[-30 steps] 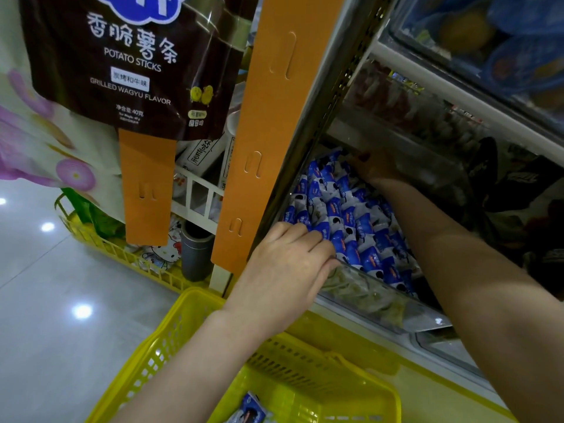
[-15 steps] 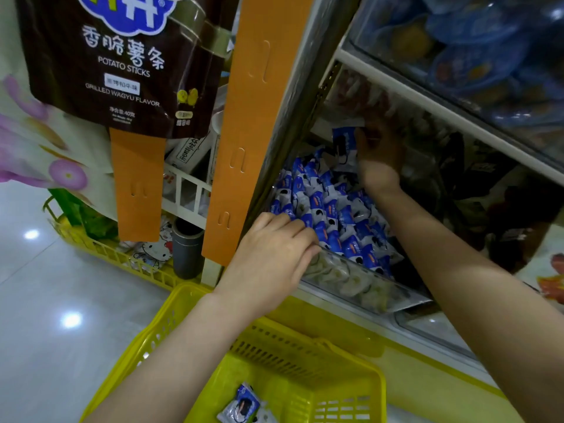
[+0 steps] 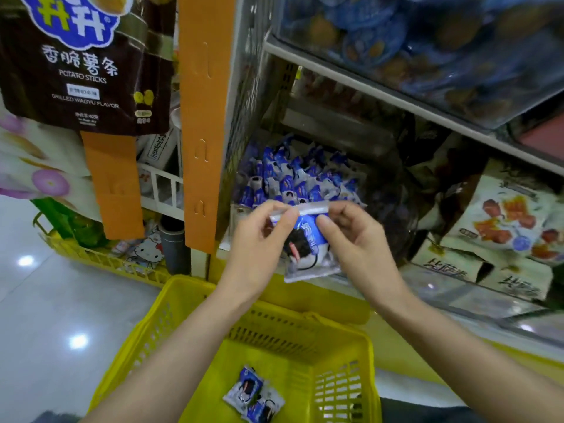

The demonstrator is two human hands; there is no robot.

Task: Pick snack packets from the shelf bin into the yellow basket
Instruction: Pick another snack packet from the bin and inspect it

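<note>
A blue and white snack packet hangs in front of the shelf, above the far edge of the yellow basket. My left hand pinches its top left corner and my right hand pinches its top right side. Behind the hands, the clear shelf bin holds several more of the same blue packets. Two packets lie on the basket's floor.
An orange hanging strip and a dark potato sticks bag hang at the left of the shelf. Bagged snacks sit to the right of the bin. A shelf edge runs above. A second yellow basket stands on the floor at the left.
My right hand has lifted a packet out of the bin's back and brought it forward. My left hand left the bin's front edge and took the packet's other corner.
</note>
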